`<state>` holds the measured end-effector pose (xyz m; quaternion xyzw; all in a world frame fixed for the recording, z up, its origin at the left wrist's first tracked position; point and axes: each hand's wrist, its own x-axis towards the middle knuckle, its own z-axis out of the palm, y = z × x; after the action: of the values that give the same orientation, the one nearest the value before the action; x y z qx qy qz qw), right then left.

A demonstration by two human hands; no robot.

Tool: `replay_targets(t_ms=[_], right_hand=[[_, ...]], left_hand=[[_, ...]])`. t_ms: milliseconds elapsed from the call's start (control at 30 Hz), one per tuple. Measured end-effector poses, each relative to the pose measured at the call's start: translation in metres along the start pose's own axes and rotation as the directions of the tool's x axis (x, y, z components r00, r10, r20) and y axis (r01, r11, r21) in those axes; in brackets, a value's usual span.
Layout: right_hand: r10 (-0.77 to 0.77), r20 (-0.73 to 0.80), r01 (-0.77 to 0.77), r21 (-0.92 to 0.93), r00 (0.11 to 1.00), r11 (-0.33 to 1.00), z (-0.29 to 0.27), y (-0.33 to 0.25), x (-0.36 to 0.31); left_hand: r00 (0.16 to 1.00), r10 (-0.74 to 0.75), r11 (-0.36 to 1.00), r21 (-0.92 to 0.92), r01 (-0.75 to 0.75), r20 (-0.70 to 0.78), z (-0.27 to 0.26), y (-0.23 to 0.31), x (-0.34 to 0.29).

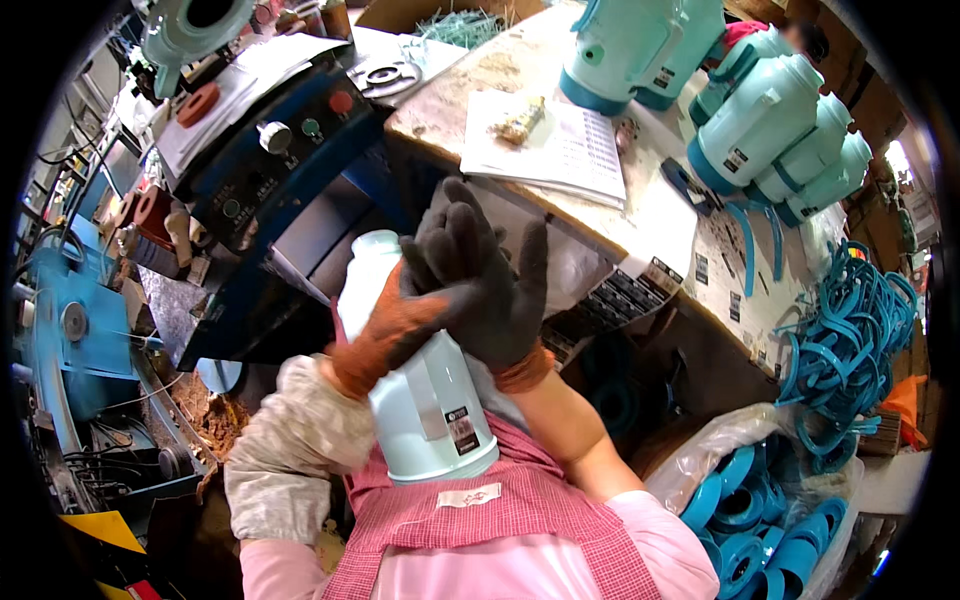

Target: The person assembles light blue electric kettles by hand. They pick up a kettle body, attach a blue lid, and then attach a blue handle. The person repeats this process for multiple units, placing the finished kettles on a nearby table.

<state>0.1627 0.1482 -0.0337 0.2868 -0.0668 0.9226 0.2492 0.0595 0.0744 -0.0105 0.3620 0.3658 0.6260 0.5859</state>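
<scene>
A pale blue jug body (408, 405) with a small dark label lies against my apron, its narrow end pointing away from me. Above it my two gloved hands meet. My left hand (388, 328), in an orange and black work glove, is closed round the thumb side of my right hand (497, 298), its thumb across the palm. The right hand wears a matching glove with its dark palm up and its fingers apart; it holds nothing. Part of the jug body is hidden behind the hands.
A worktable (675, 255) ahead right carries papers (580, 150), several teal jugs (762, 120) and blue strips (745, 240). Teal handles (850, 340) pile at the right, above a lined bin of teal rings (740, 505). A machine control box (290, 150) stands at the left.
</scene>
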Motion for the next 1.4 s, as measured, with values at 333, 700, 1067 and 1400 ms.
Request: replay_targets(t_ms=[333,700,1067,1400], right_hand=[[-0.203,0.46,0.496,-0.717,0.865,0.489,-0.004,0.007,0.058],[0.023,-0.472,-0.472,-0.879,0.881,0.061,-0.075,-0.117,-0.014],[-0.263,-0.628,-0.449,-0.154,0.732,-0.88,-0.28,-0.206,-0.099],[-0.361,-0.343,-0.492,-0.707,0.867,-0.508,-0.156,-0.161,-0.092]], left_hand=[[0.992,0.093,0.993,0.082,-0.087,-0.081,0.009,-0.048,-0.017],[0.949,0.12,-0.082,0.955,-0.284,0.292,-0.082,0.024,0.014],[0.845,-0.211,0.694,0.533,0.484,-0.492,-0.179,-0.008,0.011],[0.836,0.51,0.681,0.688,-0.249,-0.202,-0.066,0.098,-0.037]])
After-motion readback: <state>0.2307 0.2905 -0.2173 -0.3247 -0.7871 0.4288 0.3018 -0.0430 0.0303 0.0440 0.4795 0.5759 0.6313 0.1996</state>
